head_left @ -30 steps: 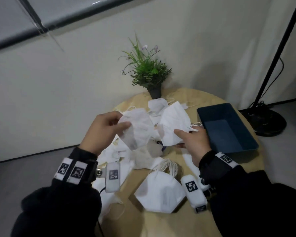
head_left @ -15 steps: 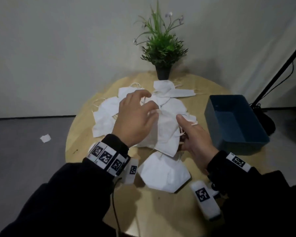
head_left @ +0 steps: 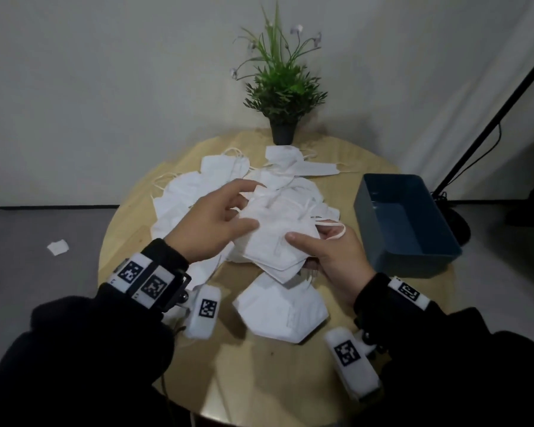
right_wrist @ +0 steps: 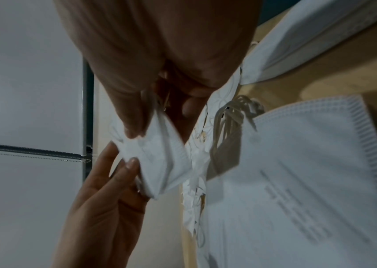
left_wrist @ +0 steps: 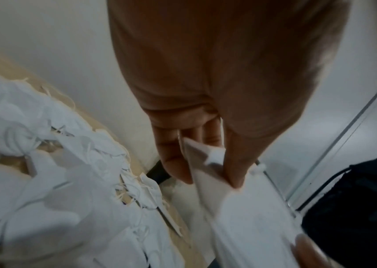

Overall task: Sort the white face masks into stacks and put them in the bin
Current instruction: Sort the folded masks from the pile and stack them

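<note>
Over the middle of the round wooden table (head_left: 259,380), both hands hold a small stack of white folded face masks (head_left: 275,241). My left hand (head_left: 228,214) pinches the stack's left corner, seen close in the left wrist view as the left hand (left_wrist: 208,172) on the mask edge (left_wrist: 240,208). My right hand (head_left: 318,248) grips the right side with its thumb on top and its fingers underneath. In the right wrist view the right hand (right_wrist: 141,127) pinches the stack (right_wrist: 162,159). One more mask (head_left: 281,309) lies flat near me. A loose pile of masks (head_left: 191,195) covers the table's far left. The blue bin (head_left: 404,223) stands at the right with nothing inside.
A potted green plant (head_left: 282,87) stands at the table's far edge by the wall. A black lamp stand (head_left: 487,131) rises to the right of the table. On the grey floor at the left lies a scrap of white (head_left: 57,247).
A second ago each hand held its own mask apart. The hands came together and lowered, and both masks now sit in one stack between them. The head view tilted down.
</note>
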Demonstrator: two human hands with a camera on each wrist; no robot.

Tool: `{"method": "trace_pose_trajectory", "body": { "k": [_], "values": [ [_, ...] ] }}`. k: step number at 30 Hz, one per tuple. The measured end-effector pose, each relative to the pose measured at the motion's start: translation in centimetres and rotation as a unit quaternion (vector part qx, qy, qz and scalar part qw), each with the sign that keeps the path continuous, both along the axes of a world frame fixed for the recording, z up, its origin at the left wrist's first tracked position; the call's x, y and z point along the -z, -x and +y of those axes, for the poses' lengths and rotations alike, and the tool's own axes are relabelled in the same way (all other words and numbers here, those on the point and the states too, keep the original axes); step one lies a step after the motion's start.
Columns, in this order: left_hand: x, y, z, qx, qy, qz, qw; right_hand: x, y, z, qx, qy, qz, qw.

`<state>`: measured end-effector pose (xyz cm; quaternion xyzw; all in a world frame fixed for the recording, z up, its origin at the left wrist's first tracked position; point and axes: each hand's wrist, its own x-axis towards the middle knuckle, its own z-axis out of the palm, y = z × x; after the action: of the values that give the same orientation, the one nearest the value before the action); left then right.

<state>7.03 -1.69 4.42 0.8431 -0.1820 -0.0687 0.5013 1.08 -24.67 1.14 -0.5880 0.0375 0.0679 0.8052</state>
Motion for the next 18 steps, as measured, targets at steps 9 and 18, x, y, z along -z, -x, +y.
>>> {"method": "trace_pose_trajectory", "body": {
  "k": [9, 18],
  "values": [
    [-0.6, -1.6, 2.5, -0.1, 0.01, 0.035, 0.994, 0.2, -0.6, -0.2, 0.028, -0.007, 0.053, 0.998],
    [-0.4, -1.4, 2.9, -0.08, 0.053, 0.085, 0.992, -0.4, -1.4, -0.3, 0.07, -0.171, 0.102, 0.977]
  ]
}}
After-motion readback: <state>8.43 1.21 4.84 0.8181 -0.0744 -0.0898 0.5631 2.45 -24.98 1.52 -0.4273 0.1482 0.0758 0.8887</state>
